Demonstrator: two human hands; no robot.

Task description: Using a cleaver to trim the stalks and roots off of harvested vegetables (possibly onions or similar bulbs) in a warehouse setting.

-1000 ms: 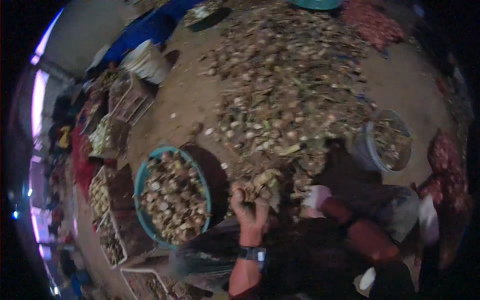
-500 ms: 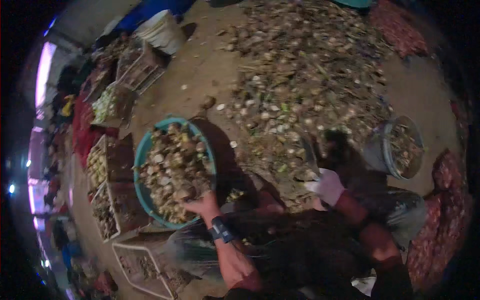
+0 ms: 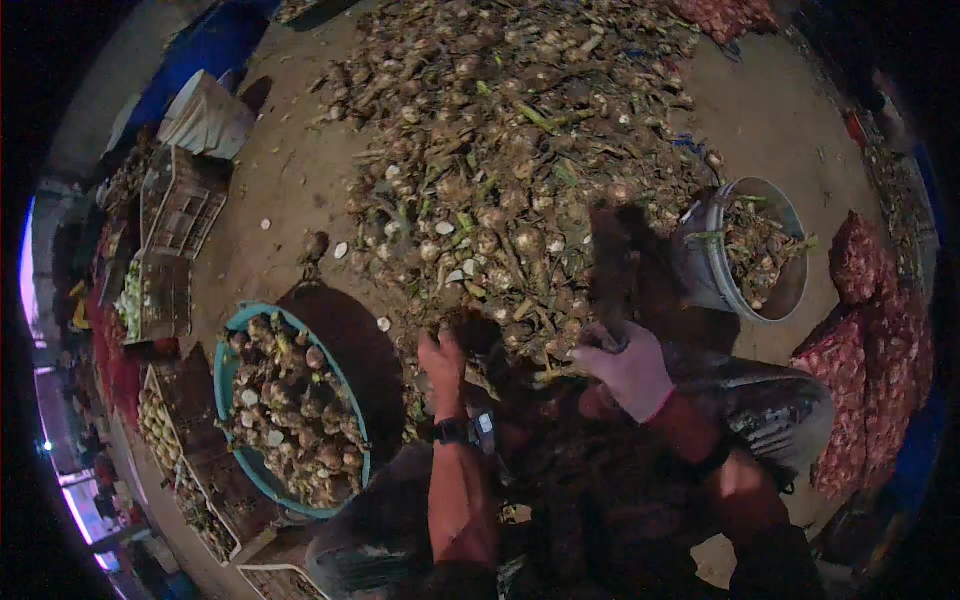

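Observation:
My bare left hand (image 3: 442,362), with a dark band on the wrist, reaches to the near edge of a heap of soil-covered bulbs (image 3: 520,240). Its visible fingers are apart, close to a dark clump whose kind shadow hides. To the right, my gloved right hand (image 3: 630,368) curls its fingers round a dark thing too shadowed to name. A teal basin (image 3: 222,385) at the left holds many dirty bulbs, some with pale cut faces.
A grey bucket (image 3: 718,255) of stalks and trimmings stands right of the heap. Red mesh sacks (image 3: 840,400) lie beyond my right knee. Crates (image 3: 185,215) line the left side near a white bucket (image 3: 205,118). Loose pale pieces dot the floor.
My left hand has left the basin's edge and moved right and forward to the heap. My right hand stays in front of me, fingers still curled. The view has shifted.

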